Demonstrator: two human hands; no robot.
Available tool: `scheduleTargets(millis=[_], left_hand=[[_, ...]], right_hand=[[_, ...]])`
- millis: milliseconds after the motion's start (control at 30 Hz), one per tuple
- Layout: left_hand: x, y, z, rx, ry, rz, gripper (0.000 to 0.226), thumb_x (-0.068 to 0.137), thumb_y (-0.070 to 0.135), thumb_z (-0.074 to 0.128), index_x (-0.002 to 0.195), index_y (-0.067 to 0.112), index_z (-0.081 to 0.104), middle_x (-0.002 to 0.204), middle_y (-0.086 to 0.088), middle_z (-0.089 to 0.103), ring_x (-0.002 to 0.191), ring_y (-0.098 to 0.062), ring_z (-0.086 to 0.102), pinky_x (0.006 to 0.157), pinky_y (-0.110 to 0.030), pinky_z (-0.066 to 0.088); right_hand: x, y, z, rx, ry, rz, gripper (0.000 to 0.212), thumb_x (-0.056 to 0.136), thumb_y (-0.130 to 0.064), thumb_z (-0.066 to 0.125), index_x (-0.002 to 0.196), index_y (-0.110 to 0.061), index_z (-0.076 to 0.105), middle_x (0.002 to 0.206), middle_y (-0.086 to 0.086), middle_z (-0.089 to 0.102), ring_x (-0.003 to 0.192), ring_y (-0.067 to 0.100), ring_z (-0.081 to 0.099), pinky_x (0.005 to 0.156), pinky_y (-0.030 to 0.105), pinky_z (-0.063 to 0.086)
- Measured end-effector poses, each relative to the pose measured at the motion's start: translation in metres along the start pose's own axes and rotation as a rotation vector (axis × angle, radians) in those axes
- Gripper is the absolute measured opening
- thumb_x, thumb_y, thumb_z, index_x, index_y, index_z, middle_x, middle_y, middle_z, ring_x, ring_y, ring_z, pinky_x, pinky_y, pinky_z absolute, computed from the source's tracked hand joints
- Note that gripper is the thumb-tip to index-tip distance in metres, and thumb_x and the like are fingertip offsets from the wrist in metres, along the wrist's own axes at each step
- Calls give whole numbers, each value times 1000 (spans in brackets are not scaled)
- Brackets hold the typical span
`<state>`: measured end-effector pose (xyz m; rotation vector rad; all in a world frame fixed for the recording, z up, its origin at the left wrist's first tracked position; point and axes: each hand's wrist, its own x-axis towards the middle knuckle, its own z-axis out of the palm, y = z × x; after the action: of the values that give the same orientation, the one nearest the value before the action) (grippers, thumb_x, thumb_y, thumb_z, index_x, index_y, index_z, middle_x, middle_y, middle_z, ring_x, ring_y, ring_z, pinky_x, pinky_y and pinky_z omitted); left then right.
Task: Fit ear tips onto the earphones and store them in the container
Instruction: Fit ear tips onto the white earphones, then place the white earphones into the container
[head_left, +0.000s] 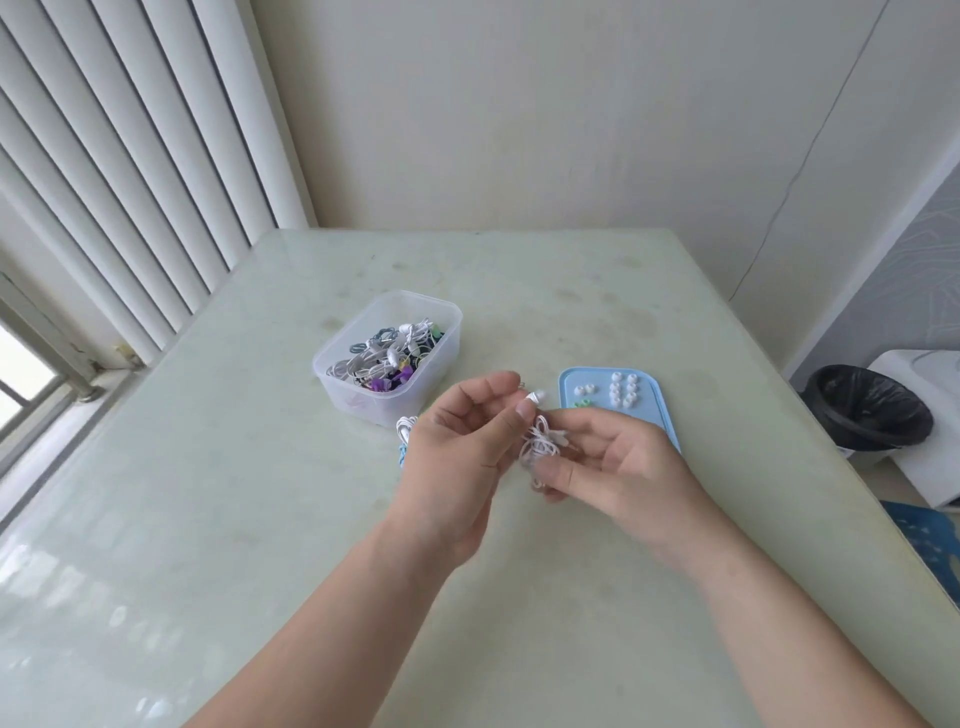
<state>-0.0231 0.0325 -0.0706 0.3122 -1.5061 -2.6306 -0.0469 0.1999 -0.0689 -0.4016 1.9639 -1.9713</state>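
**Seating a tip on the earbud above the counter**

At the left, the clear container (363, 402) stands on the counter (249, 493), partly filled with coiled earphones. A loose set (405, 427) lies just beside its near wall. Next comes the left hand (457, 441), raised above the counter, its thumb and fingers curled to pinch a white earbud (535, 397). A pale tip appears to sit on the earbud's nozzle, though we cannot tell whether it is fully on. The white cable (540, 447) hangs bunched between the hands, and the right hand (618, 457) grips it with thumb and curled fingers. Behind that hand lies the blue tray (655, 410), with white ear tips (623, 389) in rows.

We judge the step to be fitting or checking this tip. To do it well, we would hold the earbud body firm and push the tip straight on, turning it slightly until its collar catches all round. We would also leave the cable slack so it does not tug.

The second earbud is lost in the bundle. The right hand covers the tray's near corner, a few green pieces show only in part, and the container's contents are too tangled to count.
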Motion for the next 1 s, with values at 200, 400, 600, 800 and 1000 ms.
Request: scheduleTargets(millis=[200, 400, 600, 800, 1000], left_hand=[[0, 36, -18, 479, -14, 54, 19, 95, 27, 74, 114, 22, 75, 102, -7, 80, 100, -29, 76, 96, -46, 60], [28, 95, -37, 608, -15, 124, 30, 88, 11, 82, 117, 12, 74, 110, -10, 77, 96, -24, 77, 90, -37, 61], [90, 139, -63, 790, 159, 132, 18, 85, 2, 83, 101, 8, 76, 97, -15, 78, 82, -27, 77, 85, -40, 65], [133, 131, -76, 1297, 85, 24, 16, 84, 5, 80, 97, 16, 78, 96, -8, 79, 86, -28, 78, 86, -43, 64], [135, 105, -68, 1642, -32, 166, 15, 85, 21, 77, 100, 19, 81, 98, 2, 78, 95, -21, 72, 88, -35, 60]], right_hand=[[24, -20, 24, 102, 49, 91, 21, 88, -16, 78, 104, -4, 77, 87, 17, 76, 75, 27, 69, 71, 36, 60], [69, -46, 58, -50, -22, 69, 16, 98, -33, 68, 106, -23, 77, 78, 9, 71, 64, 24, 60, 56, 35, 53], [100, -56, 84, -122, -38, 99, 20, 102, -29, 60, 122, -30, 62, 76, 8, 68, 60, 24, 57, 52, 35, 45], [112, -50, 75, -123, 34, 133, 10, 102, -19, 60, 107, -18, 68, 80, 9, 72, 59, 20, 61, 49, 32, 46], [112, -41, 53, -162, 78, 141, 11, 101, -21, 62, 103, -14, 71, 77, 6, 73, 58, 17, 61, 49, 29, 46]])
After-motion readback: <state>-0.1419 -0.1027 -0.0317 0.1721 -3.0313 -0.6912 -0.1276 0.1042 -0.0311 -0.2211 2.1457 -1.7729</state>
